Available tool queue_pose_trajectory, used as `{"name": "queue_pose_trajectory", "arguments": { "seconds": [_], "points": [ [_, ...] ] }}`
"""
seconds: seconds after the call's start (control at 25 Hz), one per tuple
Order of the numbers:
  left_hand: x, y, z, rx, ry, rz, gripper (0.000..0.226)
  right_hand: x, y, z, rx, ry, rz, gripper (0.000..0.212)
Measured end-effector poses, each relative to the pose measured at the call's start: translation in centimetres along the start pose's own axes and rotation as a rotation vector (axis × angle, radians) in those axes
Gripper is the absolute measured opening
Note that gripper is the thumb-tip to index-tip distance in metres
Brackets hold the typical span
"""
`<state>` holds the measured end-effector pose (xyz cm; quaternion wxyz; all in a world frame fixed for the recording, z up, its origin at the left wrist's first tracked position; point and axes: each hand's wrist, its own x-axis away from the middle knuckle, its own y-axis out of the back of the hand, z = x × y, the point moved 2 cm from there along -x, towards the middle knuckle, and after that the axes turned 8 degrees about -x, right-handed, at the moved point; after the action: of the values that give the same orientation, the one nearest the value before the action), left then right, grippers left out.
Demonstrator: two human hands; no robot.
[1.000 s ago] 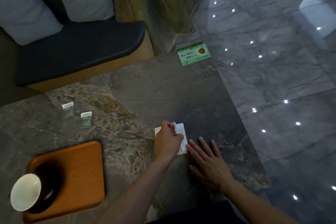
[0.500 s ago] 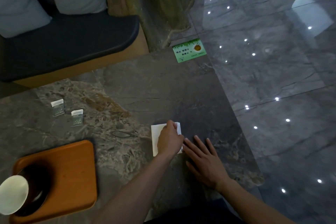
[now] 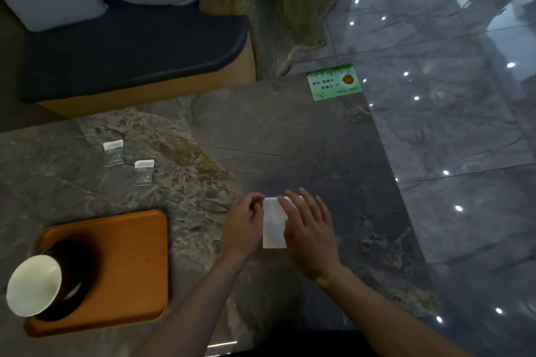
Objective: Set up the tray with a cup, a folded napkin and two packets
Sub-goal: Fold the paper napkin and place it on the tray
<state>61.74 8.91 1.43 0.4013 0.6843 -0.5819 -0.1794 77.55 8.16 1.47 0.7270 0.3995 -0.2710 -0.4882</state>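
White and limp, the napkin [image 3: 273,223] at lower centre lies under our flat right hand [image 3: 310,229] and curled, empty-looking left hand [image 3: 243,226]; we'd pinch its folded edge.

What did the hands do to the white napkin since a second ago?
The left hand folded the napkin over and slid off to its left edge. The right hand moved from the table onto the napkin, pressing it flat. The two packets stayed on the table, and the cup stayed on the tray.
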Motion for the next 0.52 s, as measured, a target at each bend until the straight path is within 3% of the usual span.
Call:
{"name": "queue_pose_trajectory", "arguments": {
  "seconds": [0.12, 0.24, 0.52],
  "points": [
    [0.8, -1.2, 1.7, -0.308, -0.289, 0.028, 0.039, -1.3, -2.0, 1.2, 0.113, 0.032, 0.152, 0.052],
    [1.3, -3.0, 2.5, -0.488, -0.428, 0.108, 0.053, -1.5, -2.8, -0.1, 0.207, 0.013, 0.25, 0.064],
    [1.7, -5.4, 3.3, -0.656, -0.471, 0.219, 0.059, -0.3, -3.3, -2.9, 0.247, 0.007, 0.258, 0.059]
  ]
}}
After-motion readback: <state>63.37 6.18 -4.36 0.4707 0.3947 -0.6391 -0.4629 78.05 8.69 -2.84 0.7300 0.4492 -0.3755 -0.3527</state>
